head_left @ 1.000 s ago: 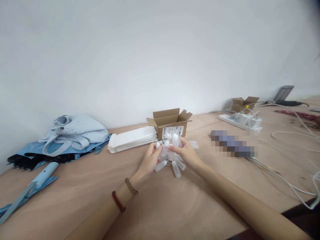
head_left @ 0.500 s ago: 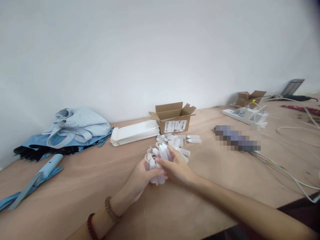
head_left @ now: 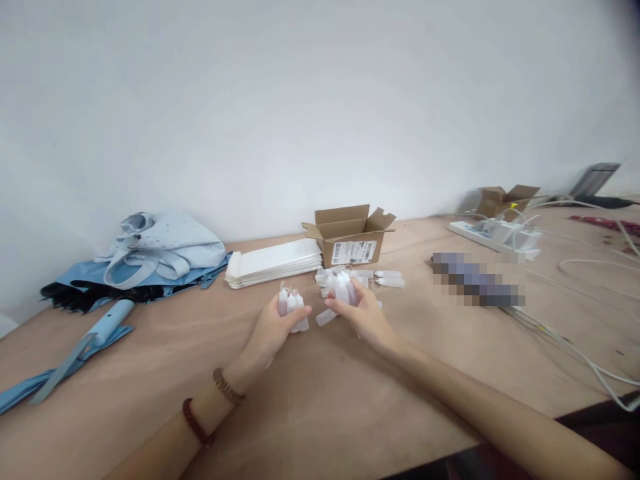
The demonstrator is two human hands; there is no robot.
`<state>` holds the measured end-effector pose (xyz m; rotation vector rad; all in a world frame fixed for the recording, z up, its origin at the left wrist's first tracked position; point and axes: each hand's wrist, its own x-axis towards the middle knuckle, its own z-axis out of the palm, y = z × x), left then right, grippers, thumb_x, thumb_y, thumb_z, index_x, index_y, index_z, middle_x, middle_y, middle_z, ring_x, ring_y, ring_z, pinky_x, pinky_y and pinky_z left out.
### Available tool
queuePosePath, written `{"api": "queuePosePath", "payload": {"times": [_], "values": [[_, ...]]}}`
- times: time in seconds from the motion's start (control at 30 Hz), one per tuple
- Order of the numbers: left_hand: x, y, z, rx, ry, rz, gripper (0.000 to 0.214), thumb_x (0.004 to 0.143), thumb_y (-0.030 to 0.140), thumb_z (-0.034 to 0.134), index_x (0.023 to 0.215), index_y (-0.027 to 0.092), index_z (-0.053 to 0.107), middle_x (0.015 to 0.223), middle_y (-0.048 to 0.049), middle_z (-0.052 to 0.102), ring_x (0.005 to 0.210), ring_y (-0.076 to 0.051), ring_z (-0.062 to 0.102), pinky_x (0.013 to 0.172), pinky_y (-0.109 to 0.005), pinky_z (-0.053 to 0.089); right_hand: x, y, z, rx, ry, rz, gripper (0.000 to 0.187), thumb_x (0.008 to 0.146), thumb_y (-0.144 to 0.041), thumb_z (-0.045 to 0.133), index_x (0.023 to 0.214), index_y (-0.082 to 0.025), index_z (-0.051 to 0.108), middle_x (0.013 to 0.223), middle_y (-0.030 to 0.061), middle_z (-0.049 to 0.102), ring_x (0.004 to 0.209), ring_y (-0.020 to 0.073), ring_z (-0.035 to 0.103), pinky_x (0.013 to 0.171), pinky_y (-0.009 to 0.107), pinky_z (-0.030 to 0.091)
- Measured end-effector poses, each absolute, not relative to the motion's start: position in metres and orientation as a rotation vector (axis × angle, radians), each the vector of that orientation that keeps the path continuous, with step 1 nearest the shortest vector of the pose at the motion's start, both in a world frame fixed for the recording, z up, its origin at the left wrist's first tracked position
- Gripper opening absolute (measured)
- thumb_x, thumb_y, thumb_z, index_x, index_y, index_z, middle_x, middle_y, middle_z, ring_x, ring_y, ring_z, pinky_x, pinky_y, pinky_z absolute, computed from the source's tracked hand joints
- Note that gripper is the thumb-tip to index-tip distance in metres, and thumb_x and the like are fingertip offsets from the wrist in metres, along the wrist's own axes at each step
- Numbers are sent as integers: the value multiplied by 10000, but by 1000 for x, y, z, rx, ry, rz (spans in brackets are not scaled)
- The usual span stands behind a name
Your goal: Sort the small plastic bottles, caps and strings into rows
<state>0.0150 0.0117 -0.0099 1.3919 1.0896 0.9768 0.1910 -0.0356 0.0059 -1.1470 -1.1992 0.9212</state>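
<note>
My left hand (head_left: 273, 328) is closed round a small bunch of white plastic dropper bottles (head_left: 291, 305), held upright above the wooden table (head_left: 320, 400). My right hand (head_left: 363, 312) grips another cluster of the same bottles (head_left: 342, 288) just to the right. More bottles (head_left: 387, 278) lie loose on the table behind my right hand, in front of an open cardboard box (head_left: 349, 235) with a label on its side.
A stack of white paper bags (head_left: 273, 262) lies left of the box. A pale blue bag (head_left: 163, 250) and a folded blue umbrella (head_left: 80, 343) are at the left. A power strip (head_left: 493, 233), cables (head_left: 565, 347) and another small box (head_left: 505, 198) sit at the right.
My hands, together on one bunch of bottles half a second ago, have separated. The left now holds a few bottles apart, and the right has moved back to the pile.
</note>
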Motion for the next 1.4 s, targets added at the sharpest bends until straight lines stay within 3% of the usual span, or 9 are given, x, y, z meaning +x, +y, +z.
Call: {"api": "queuePosePath", "payload": {"times": [0.13, 0.23, 0.5, 0.77, 0.93, 1.17, 1.4], "values": [[39, 35, -3, 1472, 1027, 983, 381, 690, 432, 711, 930, 158, 601, 891, -42, 678, 785, -160, 616, 648, -246, 457, 206, -27, 9, -1064, -1112, 860, 293, 660, -345, 708, 866, -182, 578, 807, 5, 631, 740, 162, 576, 697, 297, 444], [70, 57, 0, 1508, 1008, 962, 383, 692, 468, 694, 877, 146, 601, 815, -47, 667, 664, -139, 578, 544, -232, 406, 222, -18, 8, -1062, -1056, 768, 305, 642, -357, 714, 842, -180, 568, 783, 0, 627, 708, 152, 566, 668, 289, 440], [118, 88, -7, 1719, 1060, 996, 403, 621, 481, 749, 773, 153, 571, 748, -37, 631, 665, -157, 563, 592, -260, 416, 246, -4, 3, -1194, -930, 727, 324, 631, -396, 701, 821, -184, 546, 702, -19, 571, 611, 130, 514, 567, 262, 411], [111, 96, 2, 1681, 1065, 960, 308, 615, 376, 751, 678, 154, 547, 627, 1, 574, 564, -127, 502, 546, -245, 372, 239, -9, 8, -1150, -982, 739, 317, 658, -375, 695, 853, -179, 541, 776, 2, 602, 654, 133, 529, 598, 269, 431], [105, 79, 18, 1507, 935, 1025, 333, 657, 410, 731, 781, 138, 583, 719, -30, 621, 626, -131, 536, 582, -242, 401, 234, -10, 7, -1029, -958, 886, 334, 661, -382, 713, 870, -192, 536, 774, -4, 598, 680, 143, 556, 634, 282, 453], [85, 28, 22, 1209, 719, 1050, 266, 745, 397, 646, 801, 139, 610, 733, -12, 616, 667, -122, 562, 628, -231, 432, 190, -23, 0, -735, -965, 1308, 365, 748, -381, 681, 1036, -217, 529, 1034, 37, 597, 891, 167, 590, 751, 301, 466], [59, 16, -2, 1382, 867, 1032, 407, 861, 515, 477, 1094, 202, 595, 1103, -57, 640, 990, -197, 597, 807, -273, 467, 171, -24, -14, -799, -1130, 1238, 465, 712, -306, 709, 1116, -246, 486, 1104, 30, 596, 985, 178, 565, 844, 311, 465]]}}
